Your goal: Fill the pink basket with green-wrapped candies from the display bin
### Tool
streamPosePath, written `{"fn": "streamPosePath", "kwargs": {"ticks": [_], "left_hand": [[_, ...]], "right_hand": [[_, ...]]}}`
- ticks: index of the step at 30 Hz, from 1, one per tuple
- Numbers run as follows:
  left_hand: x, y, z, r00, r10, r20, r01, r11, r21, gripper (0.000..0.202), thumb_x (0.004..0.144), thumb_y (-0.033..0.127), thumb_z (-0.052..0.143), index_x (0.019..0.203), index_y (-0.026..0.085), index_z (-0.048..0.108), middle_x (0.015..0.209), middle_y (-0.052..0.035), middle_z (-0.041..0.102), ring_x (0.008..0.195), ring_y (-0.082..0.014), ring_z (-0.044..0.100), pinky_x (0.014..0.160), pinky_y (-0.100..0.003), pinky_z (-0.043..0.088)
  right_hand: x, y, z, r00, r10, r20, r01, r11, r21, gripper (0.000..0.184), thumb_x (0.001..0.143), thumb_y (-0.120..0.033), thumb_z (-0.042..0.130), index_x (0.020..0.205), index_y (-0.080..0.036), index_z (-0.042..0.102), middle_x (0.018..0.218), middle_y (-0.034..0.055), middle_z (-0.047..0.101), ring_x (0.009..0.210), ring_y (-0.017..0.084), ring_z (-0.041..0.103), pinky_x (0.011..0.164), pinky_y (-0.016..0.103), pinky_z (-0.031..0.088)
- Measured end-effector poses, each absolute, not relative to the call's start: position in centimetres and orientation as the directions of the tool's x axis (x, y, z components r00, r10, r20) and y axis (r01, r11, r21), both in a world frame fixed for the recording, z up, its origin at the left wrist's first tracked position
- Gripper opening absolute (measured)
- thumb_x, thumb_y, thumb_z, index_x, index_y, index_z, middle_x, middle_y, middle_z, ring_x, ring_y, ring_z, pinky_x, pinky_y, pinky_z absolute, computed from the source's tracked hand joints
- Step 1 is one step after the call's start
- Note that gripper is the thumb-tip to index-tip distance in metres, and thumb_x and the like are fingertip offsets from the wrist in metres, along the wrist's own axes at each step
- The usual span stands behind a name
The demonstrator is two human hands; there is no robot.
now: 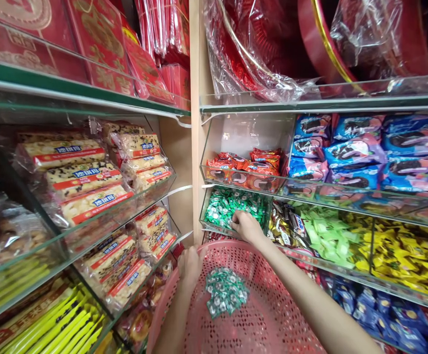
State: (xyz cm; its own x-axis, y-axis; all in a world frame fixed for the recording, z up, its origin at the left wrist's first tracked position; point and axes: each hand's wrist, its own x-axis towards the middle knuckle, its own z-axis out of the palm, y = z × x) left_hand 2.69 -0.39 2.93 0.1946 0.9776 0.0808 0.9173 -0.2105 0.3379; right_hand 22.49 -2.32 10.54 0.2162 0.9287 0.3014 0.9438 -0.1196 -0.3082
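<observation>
A pink perforated plastic basket (pixel 273 314) is held in front of the shelves, with a small heap of green-wrapped candies (pixel 226 291) lying in it. My left hand (pixel 190 263) grips the basket's near rim, fingers closed around it. My right hand (pixel 246 226) reaches over the basket into a clear shelf bin (pixel 208 223) full of the same green candies (pixel 225 204); its fingers curl down into the pile, and what they hold is hidden.
Beside that bin are bins of gold-wrapped (pixel 284 223), light green (pixel 328 236) and yellow candies (pixel 409 250). Above sit red snack packs (pixel 247 167) and blue biscuit packs (pixel 365 152). Left shelves hold wrapped cake bars (pixel 84 177). Red gift boxes (pixel 99 34) fill the top shelf.
</observation>
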Motion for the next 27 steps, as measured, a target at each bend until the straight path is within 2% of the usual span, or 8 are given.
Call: {"fn": "streamPosePath", "kwargs": {"ticks": [4,8,11,13,17,20,23,27], "left_hand": [[2.7,-0.4,3.0,0.176,0.983,0.048,0.922,-0.181,0.341,0.05,0.088,0.051,0.035,0.112,0.018,0.064,0.098,-0.0145,0.069,0.096,-0.025,0.063,0.076,-0.03,0.043],[2.7,-0.5,3.2,0.184,0.982,0.046,0.925,-0.189,0.329,0.05,0.089,0.05,0.032,0.111,0.018,0.064,0.1,-0.0148,0.069,0.096,-0.0254,0.063,0.076,-0.03,0.043],[2.6,-0.6,3.4,0.191,0.98,0.048,0.922,-0.196,0.333,0.05,0.089,0.05,0.03,0.109,0.018,0.064,0.1,-0.0145,0.069,0.097,-0.0255,0.063,0.077,-0.031,0.043],[2.6,-0.7,3.4,0.198,0.979,0.046,0.92,-0.202,0.335,0.048,0.09,0.048,0.032,0.109,0.019,0.064,0.1,-0.0139,0.069,0.097,-0.0253,0.063,0.076,-0.031,0.043],[2.7,-0.8,3.3,0.213,0.976,0.051,0.924,-0.219,0.313,0.045,0.09,0.045,0.033,0.107,0.019,0.065,0.097,-0.0138,0.07,0.094,-0.0253,0.064,0.075,-0.031,0.043],[2.9,-0.8,3.4,0.214,0.973,0.088,0.924,-0.231,0.304,0.049,0.089,0.049,0.032,0.107,0.018,0.066,0.097,-0.0146,0.07,0.094,-0.0254,0.063,0.076,-0.03,0.043],[3.1,-0.9,3.8,0.221,0.971,0.091,0.926,-0.238,0.293,0.049,0.089,0.05,0.033,0.106,0.018,0.066,0.097,-0.0142,0.07,0.095,-0.0258,0.063,0.076,-0.03,0.043],[3.2,-1.1,4.2,0.22,0.972,0.089,0.925,-0.236,0.296,0.049,0.089,0.051,0.033,0.109,0.02,0.065,0.098,-0.0135,0.07,0.096,-0.0258,0.063,0.076,-0.03,0.043]], "right_hand": [[21.9,-3.2,11.0,0.198,0.886,0.42,0.92,-0.02,-0.391,0.003,0.081,-0.018,0.054,0.083,-0.02,0.056,0.078,0.0013,0.062,0.07,0.014,0.055,0.058,0.022,0.029],[20.6,-5.3,12.1,0.094,0.803,0.589,0.853,0.24,-0.463,0.007,0.086,-0.023,0.05,0.084,-0.019,0.055,0.08,0.0017,0.062,0.07,0.013,0.054,0.063,0.022,0.035],[19.1,-7.1,12.3,0.006,0.806,0.592,0.722,0.406,-0.56,0.011,0.087,-0.028,0.05,0.085,-0.019,0.057,0.076,0.0004,0.061,0.065,0.012,0.053,0.062,0.022,0.038],[18.2,-7.9,11.4,-0.037,0.839,0.543,0.633,0.44,-0.637,0.011,0.086,-0.028,0.051,0.085,-0.019,0.059,0.073,-0.0005,0.061,0.063,0.011,0.052,0.06,0.022,0.039],[17.6,-7.6,6.8,-0.095,0.923,0.374,0.481,0.372,-0.794,0.01,0.082,-0.025,0.054,0.083,-0.018,0.062,0.074,0.0001,0.064,0.067,0.012,0.055,0.062,0.021,0.041],[18.5,-6.5,1.8,-0.049,0.982,0.185,0.425,0.188,-0.885,0.006,0.075,-0.02,0.055,0.075,-0.017,0.061,0.063,-0.0016,0.061,0.056,0.011,0.052,0.053,0.02,0.038],[19.6,-5.6,-2.6,0.047,0.999,0.011,0.392,-0.009,-0.92,0.003,0.067,-0.016,0.056,0.065,-0.017,0.058,0.049,-0.0049,0.053,0.044,0.009,0.046,0.046,0.02,0.035],[20.1,-5.4,-5.5,0.104,0.989,-0.105,0.312,-0.133,-0.941,0.004,0.061,-0.014,0.058,0.062,-0.018,0.057,0.046,-0.0063,0.053,0.041,0.008,0.046,0.043,0.019,0.037]]}}
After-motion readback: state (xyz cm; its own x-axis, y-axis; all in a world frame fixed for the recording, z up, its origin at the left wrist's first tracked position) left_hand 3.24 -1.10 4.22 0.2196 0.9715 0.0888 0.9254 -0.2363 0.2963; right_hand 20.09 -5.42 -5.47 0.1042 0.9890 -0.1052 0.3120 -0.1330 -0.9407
